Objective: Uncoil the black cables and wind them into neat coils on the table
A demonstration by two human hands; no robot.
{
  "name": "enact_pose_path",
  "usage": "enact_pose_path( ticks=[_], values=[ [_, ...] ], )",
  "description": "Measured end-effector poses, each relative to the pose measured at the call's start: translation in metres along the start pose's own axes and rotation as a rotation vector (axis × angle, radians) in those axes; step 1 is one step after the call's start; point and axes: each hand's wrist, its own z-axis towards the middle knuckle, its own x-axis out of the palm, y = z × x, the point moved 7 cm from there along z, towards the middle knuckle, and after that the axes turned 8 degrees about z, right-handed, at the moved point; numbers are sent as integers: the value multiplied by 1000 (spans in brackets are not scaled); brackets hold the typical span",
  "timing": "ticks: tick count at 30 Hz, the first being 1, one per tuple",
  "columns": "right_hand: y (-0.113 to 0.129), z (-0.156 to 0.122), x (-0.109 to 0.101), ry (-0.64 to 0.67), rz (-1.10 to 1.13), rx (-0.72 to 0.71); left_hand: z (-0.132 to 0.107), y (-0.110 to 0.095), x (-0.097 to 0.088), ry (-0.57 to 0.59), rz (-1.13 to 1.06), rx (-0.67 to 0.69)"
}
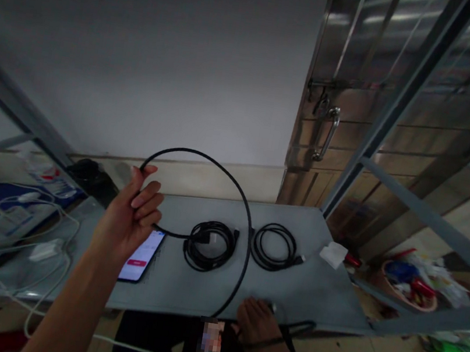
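My left hand [141, 209] is raised over the table's left part, its fingers closed on a black cable [240, 185]. From that hand the cable arches up and right, then drops to the table's front edge near my right hand [256, 320]. A shorter stretch with a black plug [201, 238] hangs from the left hand over a coiled black cable [226, 257]. My right hand is curled around the cable; part of it crosses the wrist and loops out to the right. A lit phone [138, 261] lies below the left hand. A second coiled cable [273, 267] rests to the right.
The grey table [313, 299] stands between metal posts. White paper [333, 254] lies at its right end. White cords and an adapter [46, 251] clutter the left. A basket [410, 287] stands at right, and a metal door [342, 133] is behind.
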Motion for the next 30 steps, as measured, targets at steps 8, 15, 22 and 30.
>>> enact_pose_path(
  ticks=[8,15,22,30],
  values=[
    [4,-1,-41,80,75,9,-13,-1,-36,-87,-121,-30],
    [-4,2,-97,-130,359,172,-33,51,-64,-136,-379,-208],
    [3,28,-158,-211,484,305,-121,197,-32,-199,-619,-741],
    [28,44,-166,-113,515,270,-224,319,16,216,-332,-948]
  ],
)
